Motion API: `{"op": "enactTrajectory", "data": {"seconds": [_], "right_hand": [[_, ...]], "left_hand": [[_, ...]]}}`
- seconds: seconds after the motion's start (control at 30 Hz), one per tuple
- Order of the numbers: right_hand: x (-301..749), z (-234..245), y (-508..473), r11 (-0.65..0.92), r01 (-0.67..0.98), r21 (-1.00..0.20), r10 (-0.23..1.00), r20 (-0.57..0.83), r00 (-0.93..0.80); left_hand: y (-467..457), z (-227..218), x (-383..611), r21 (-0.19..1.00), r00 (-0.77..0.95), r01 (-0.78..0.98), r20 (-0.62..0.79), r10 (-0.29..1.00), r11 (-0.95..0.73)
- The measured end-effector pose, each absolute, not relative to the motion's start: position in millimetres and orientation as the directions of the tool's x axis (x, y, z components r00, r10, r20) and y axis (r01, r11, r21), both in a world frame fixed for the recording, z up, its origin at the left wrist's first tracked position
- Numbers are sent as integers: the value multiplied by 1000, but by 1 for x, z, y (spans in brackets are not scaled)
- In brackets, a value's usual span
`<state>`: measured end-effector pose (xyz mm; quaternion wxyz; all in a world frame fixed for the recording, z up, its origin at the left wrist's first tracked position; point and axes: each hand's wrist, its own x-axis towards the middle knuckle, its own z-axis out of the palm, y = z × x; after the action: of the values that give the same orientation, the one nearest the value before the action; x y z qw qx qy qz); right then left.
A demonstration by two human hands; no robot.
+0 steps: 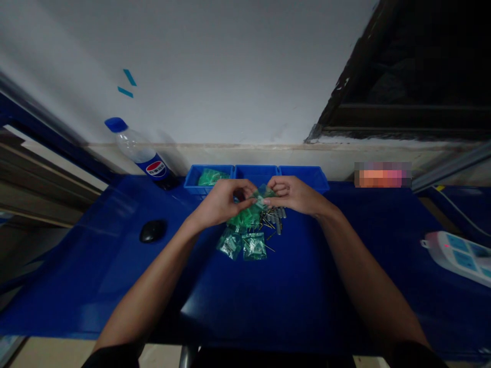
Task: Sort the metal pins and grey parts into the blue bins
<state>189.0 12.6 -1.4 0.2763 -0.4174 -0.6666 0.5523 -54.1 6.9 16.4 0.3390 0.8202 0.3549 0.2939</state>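
Observation:
Between my two hands is a small green-tinted clear plastic bag (263, 193), held just above the table. My left hand (224, 202) pinches its left side, and my right hand (293, 195) grips its right side with thumb and fingers. Below them lies a heap of green plastic bags (243, 220). Beside the heap, under my right hand, is a pile of thin metal screws (270, 219) with grey cylindrical pieces (279, 225). Two filled green bags (254, 246) lie at the near side of the heap, their small contents hard to make out.
Three joined blue bins (255, 174) stand against the wall; the left one holds green bags (213, 177). A Pepsi bottle (155, 166) leans at the back left, with a black mouse (152, 231) nearer. On the right sits a white power strip (460, 255).

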Motion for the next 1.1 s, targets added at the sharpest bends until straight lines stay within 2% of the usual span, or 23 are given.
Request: {"op": "enactTrajectory", "data": {"seconds": [0.07, 0.17, 0.23, 0.3, 0.4, 0.53, 0.6, 0.7, 0.8, 0.87, 0.97, 1.1], "right_hand": [[189, -7, 14, 58, 294, -954, 874, -93, -476], [190, -13, 16, 107, 367, -924, 889, -76, -452], [190, -14, 16, 134, 387, -912, 883, -67, -464], [190, -14, 16, 148, 399, -905, 877, -66, -475], [190, -14, 14, 158, 437, -885, 877, -77, -474], [188, -14, 9, 192, 563, -804, 860, -139, -491], [184, -13, 5, 229, 627, -745, 832, -184, -523], [173, -10, -5, 302, 707, -640, 792, -244, -559], [156, -10, -15, 337, 792, -509, 804, -282, -523], [147, -13, -20, 327, 826, -459, 818, -299, -491], [139, -18, -21, 308, 832, -462, 818, -317, -479], [148, -18, -13, 246, 743, -622, 780, -329, -533]], "left_hand": [[10, 20, -61, 710, 513, 458, 281, 811, -536], [19, 21, -78, 547, 374, 641, 391, 841, -539], [27, 17, -91, 432, 283, 757, 461, 841, -491], [35, 9, -102, 368, 210, 829, 493, 844, -421], [43, 0, -109, 331, 257, 851, 416, 872, -408], [39, 5, -102, 391, 367, 765, 389, 845, -513], [35, 12, -96, 433, 486, 689, 318, 814, -581], [27, 19, -91, 495, 662, 629, 63, 747, -599], [20, 21, -91, 545, 707, 664, -235, 666, -512], [17, 21, -91, 560, 694, 695, -361, 623, -451], [16, 20, -90, 565, 692, 704, -408, 595, -431], [18, 21, -88, 559, 714, 679, -350, 607, -476]]}}
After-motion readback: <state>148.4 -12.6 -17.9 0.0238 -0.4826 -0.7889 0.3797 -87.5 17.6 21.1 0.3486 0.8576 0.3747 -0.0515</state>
